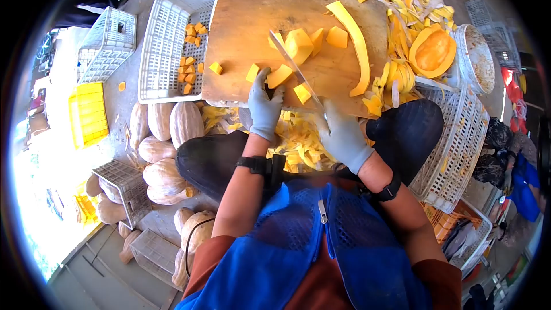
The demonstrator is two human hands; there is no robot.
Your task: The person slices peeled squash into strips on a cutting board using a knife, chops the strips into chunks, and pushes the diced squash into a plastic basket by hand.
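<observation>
Wooden board [247, 28]: left hand [264, 106] pins pumpkin chunk [279, 76]; right hand [343, 133] grips knife [294, 68]; crate [166, 40] holds cubes [189, 57].

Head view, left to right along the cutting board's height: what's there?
Yellow crate → white basket holding squash cubes → cutting board → left hand → knife → long peel strip → squash half

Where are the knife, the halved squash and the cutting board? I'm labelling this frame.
knife [290, 63], head view, middle of the blade.
halved squash [433, 51], head view, its scooped-out orange hollow.
cutting board [247, 17], head view, bare wood at upper left.
</observation>
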